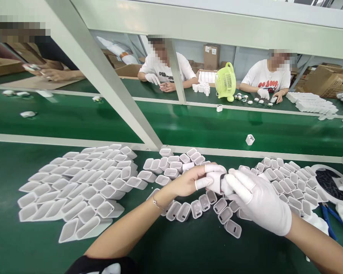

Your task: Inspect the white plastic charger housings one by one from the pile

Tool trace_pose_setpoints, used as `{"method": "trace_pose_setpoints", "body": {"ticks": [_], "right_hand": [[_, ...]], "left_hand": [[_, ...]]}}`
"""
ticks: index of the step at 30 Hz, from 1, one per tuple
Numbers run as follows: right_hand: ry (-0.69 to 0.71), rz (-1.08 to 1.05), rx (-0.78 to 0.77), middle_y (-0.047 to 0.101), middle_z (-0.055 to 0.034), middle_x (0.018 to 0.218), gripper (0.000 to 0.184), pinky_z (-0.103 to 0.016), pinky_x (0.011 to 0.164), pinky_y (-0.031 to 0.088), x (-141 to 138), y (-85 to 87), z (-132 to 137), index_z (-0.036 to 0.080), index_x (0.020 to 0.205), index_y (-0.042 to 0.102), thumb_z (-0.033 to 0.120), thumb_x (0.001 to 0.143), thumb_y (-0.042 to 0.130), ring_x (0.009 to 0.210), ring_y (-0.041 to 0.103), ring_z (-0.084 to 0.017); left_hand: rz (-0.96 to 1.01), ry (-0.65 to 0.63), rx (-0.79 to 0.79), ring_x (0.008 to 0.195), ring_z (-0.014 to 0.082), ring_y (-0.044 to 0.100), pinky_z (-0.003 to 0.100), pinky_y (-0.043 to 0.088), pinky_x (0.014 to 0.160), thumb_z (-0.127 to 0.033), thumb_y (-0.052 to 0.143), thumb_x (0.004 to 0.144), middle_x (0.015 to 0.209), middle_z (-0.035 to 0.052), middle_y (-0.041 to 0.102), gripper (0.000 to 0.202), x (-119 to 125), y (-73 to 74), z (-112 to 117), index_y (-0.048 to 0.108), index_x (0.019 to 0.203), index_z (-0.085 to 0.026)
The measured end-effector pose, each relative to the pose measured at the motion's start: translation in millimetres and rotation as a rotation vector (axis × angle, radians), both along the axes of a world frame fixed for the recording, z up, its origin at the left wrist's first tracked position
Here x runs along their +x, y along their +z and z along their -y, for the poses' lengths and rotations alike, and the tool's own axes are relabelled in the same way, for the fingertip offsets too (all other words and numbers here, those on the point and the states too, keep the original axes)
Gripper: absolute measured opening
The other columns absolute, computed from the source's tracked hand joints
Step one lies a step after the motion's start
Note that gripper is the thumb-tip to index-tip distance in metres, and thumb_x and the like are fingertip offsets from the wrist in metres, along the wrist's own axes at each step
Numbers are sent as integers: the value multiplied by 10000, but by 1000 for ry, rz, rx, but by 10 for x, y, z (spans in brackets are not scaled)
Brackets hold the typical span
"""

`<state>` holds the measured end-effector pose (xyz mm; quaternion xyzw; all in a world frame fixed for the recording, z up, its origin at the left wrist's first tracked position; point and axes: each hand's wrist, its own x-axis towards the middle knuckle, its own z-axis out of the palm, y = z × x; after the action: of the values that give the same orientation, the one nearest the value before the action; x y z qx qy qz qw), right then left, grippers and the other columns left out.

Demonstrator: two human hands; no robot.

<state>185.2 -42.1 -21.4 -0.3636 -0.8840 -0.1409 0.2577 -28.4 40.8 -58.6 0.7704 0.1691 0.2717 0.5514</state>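
Observation:
My left hand (pixel 194 180), bare with white finger cots on thumb and forefinger, pinches a small white plastic shell (pixel 218 182) over the green bench (pixel 171 247). My right hand (pixel 258 198), in a white glove, grips the same shell from the right. Both meet above a loose row of white shells (pixel 198 207) lying on the mat. A large stacked bank of the same shells (pixel 80 186) lies to the left, and another bank (pixel 286 180) to the right.
A green conveyor belt (pixel 188 125) runs behind the bench, with a single shell (pixel 249 139) on it. A slanted metal post (pixel 114 87) crosses the view. Two people sit across the belt near a yellow-green fan (pixel 225 82). Blue-handled pliers (pixel 330 220) and a round stand (pixel 330 184) lie at right.

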Motion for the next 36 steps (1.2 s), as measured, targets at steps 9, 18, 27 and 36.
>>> {"method": "trace_pose_setpoints", "body": {"ticks": [9, 18, 27, 36], "right_hand": [[-103, -478, -846, 625, -70, 1213, 503, -436, 940, 523, 34, 64, -72, 265, 1328, 519, 400, 860, 647, 1141, 596, -275], [139, -1163, -1522, 553, -132, 1326, 808, -471, 1027, 444, -60, -110, -230, 204, 1429, 341, 488, 779, 728, 1207, 548, -258], [-66, -1109, -1262, 628, -65, 1083, 434, -394, 849, 536, -143, -166, -189, 204, 1187, 502, 337, 803, 655, 1019, 618, -218], [-29, -905, -1272, 653, -39, 1049, 427, -425, 925, 497, -50, 18, -184, 224, 1272, 499, 363, 875, 576, 1019, 613, -217]], "left_hand": [[57, -22, -35, 943, 238, 596, 389, 483, 883, -582, 475, 917, 1072, 96, 626, 524, 59, -70, 33, 569, 1271, -208], [-19, 118, 402, 1323, 293, 406, 461, 409, 1072, -253, 447, 955, 1448, 122, 368, 540, 133, -22, 255, 285, 1467, -312], [-136, 426, 827, 1033, 262, 478, 423, 477, 887, -372, 658, 870, 1139, 114, 542, 504, 216, -41, 261, 461, 1312, -229], [-52, 369, 732, 1010, 230, 476, 380, 437, 886, -490, 572, 896, 1141, 87, 565, 492, 198, -4, 232, 467, 1320, -262]]}}
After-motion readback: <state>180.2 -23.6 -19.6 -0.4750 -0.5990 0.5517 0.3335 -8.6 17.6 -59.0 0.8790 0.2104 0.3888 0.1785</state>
